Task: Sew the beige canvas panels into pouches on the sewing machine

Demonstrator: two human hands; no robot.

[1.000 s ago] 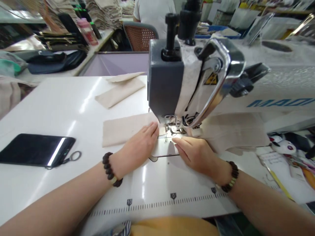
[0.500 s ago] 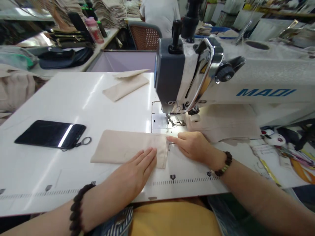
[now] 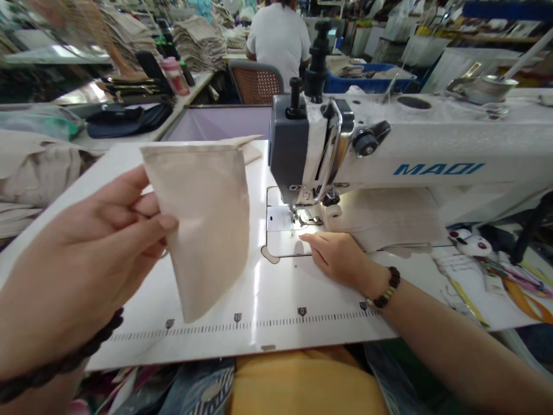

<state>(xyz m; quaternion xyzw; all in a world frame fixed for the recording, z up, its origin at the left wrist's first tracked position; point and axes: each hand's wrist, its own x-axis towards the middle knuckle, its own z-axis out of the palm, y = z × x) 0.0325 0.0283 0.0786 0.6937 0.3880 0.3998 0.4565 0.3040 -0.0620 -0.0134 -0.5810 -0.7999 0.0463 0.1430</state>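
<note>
My left hand (image 3: 86, 242) has lifted the beige cloth piece (image 3: 203, 219) off the white surface (image 3: 276, 323), pinching its edge, near left. My right hand (image 3: 334, 256) rests flat and open beside the sewing machine (image 3: 371, 155). A folded cloth stack (image 3: 384, 216) sits right; a seated person (image 3: 279, 37) works far behind.

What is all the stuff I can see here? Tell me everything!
cloth piece: 1, beige, held up in the air at left
sewing machine: 1, white and grey, on the table at right
table: 1, white, with a ruler strip along the near edge
cloth stack: 1, beige, under the machine's arm
folded cloth: 1, beige, far side of the table
bottle: 1, pink, on the far bench
chair: 1, brown mesh back, behind the table
person: 1, white shirt, seated with back turned
left hand: pinches the cloth piece, dark bead bracelet
right hand: flat on the table near the needle, bead bracelet
</note>
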